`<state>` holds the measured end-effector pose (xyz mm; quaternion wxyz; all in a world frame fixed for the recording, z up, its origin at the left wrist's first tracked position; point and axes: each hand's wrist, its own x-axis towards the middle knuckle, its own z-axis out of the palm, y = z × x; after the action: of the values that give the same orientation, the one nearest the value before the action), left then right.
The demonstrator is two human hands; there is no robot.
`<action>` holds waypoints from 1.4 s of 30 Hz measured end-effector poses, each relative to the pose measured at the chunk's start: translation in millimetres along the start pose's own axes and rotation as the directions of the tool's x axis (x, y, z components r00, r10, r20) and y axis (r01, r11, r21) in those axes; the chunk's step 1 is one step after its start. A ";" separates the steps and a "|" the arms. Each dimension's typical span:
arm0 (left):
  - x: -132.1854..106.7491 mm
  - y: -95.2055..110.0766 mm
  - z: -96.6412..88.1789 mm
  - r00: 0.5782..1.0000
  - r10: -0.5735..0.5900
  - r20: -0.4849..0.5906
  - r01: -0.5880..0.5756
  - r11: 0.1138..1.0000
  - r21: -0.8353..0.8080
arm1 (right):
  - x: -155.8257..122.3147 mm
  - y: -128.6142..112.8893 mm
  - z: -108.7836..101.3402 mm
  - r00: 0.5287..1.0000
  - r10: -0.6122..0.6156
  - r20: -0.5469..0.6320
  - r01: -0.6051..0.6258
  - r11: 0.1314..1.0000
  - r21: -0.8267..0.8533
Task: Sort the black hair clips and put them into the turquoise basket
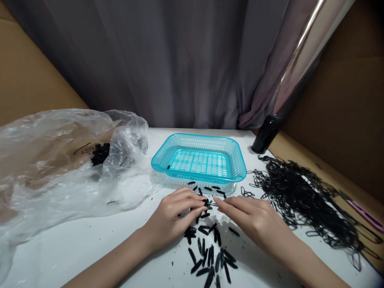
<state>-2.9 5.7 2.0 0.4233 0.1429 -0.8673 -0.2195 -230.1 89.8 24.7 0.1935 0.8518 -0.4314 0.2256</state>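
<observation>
My left hand (177,214) and my right hand (249,218) meet over a white table (75,248), fingertips almost touching. Both pinch together at a small black piece (207,203) held between them. Several short black oblong pieces (210,256) lie scattered on the table under and in front of my hands. Just beyond my fingers stands a turquoise perforated plastic basket (199,160), with one small black piece lying on its floor at the left.
A tangled heap of thin black loops (300,196) spreads at the right. A crumpled clear plastic bag (60,160) with black pieces inside lies at the left. A black-footed metal pole (267,136) leans behind. A pink tool (364,214) sits at the far right. Grey curtain behind.
</observation>
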 end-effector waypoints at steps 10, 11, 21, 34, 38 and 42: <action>-1.6 0.6 -0.9 0.999 0.030 0.037 -0.031 0.999 0.025 | 0.0 -1.7 -2.3 0.999 -0.005 0.039 0.005 1.000 -0.014; -1.8 1.0 -0.9 0.998 0.032 0.045 -0.034 0.999 0.029 | -0.4 -1.8 -2.3 0.999 -0.003 0.050 0.004 1.000 -0.017; -1.3 2.3 -2.6 0.995 0.070 0.069 -0.073 0.996 0.049 | 1.5 -1.9 -4.2 0.999 -0.020 0.045 0.021 0.999 -0.031; 5.1 11.1 -5.2 0.988 -0.136 0.066 0.146 0.974 -0.174 | 6.4 3.0 0.1 0.973 0.207 0.104 -0.223 0.716 0.662; 6.2 14.4 -4.5 0.978 -0.190 0.092 0.207 0.944 -0.258 | 16.3 -2.0 -9.4 0.912 0.321 0.257 -0.398 0.531 0.748; 5.3 13.5 -2.7 0.976 -0.206 0.069 0.218 0.934 -0.283 | 13.6 -1.0 -10.2 0.937 0.331 0.114 -0.317 0.664 0.678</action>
<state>-4.8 14.3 13.9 0.3967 0.1679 -0.8134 -0.3910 -224.3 86.9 40.4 -0.1743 0.7697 -0.4594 0.4076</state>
